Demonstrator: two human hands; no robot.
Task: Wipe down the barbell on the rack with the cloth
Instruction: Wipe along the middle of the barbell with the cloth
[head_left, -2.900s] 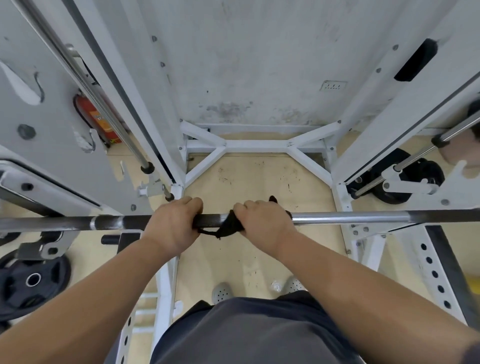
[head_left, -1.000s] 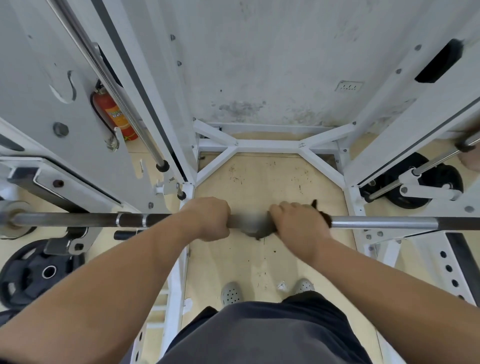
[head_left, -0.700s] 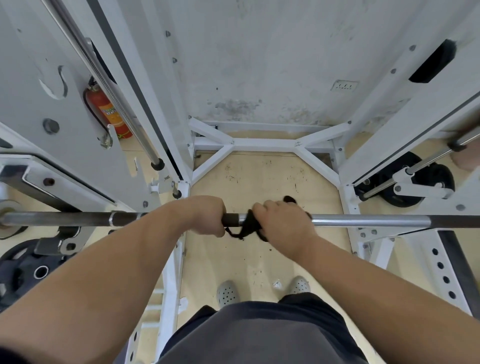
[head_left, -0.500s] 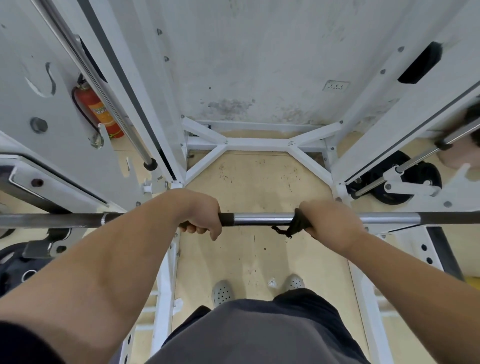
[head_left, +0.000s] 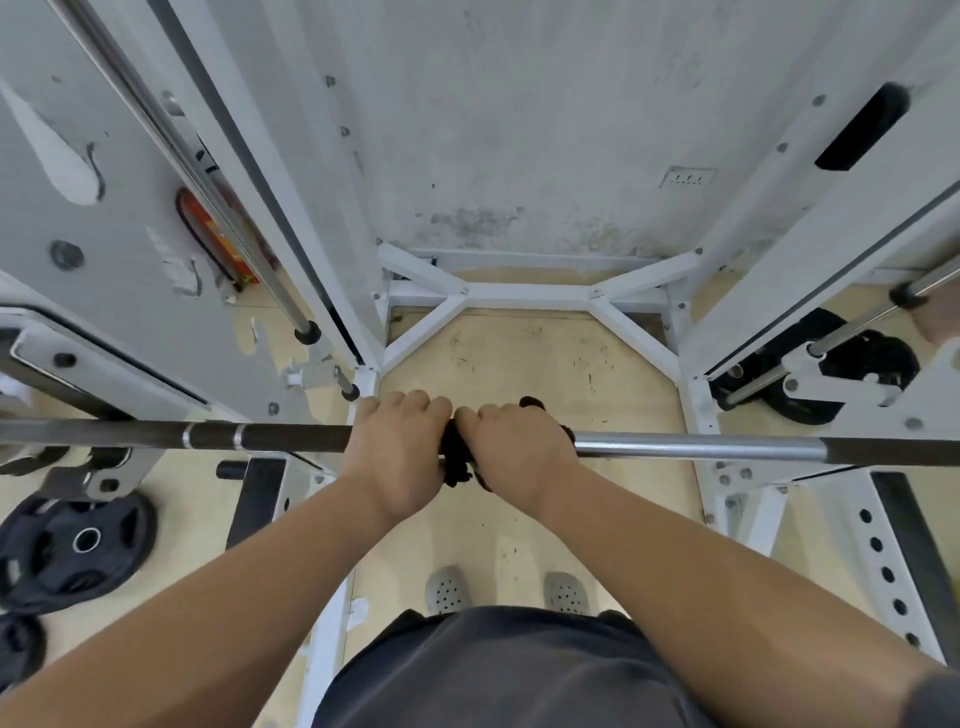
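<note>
The barbell (head_left: 701, 448) runs level across the view on the white rack (head_left: 737, 467), shiny steel at the middle and dark knurled toward both ends. My left hand (head_left: 397, 449) grips the bar bare, knuckles up. Right beside it, touching, my right hand (head_left: 514, 449) grips the bar through a black cloth (head_left: 456, 462). The cloth is bunched between the two hands and pokes out behind my right knuckles. The bar under both hands is hidden.
White rack uprights stand left and right, with a cross-brace (head_left: 524, 293) on the floor by the stained wall. Black weight plates lie at the lower left (head_left: 72, 551) and stand at the right (head_left: 831, 374). A red fire extinguisher (head_left: 218, 234) stands behind the left upright. My shoes (head_left: 447, 590) are below the bar.
Half a second ago my right hand with the cloth was well to the right on the bar; it has slid left along the bar until it meets my left hand.
</note>
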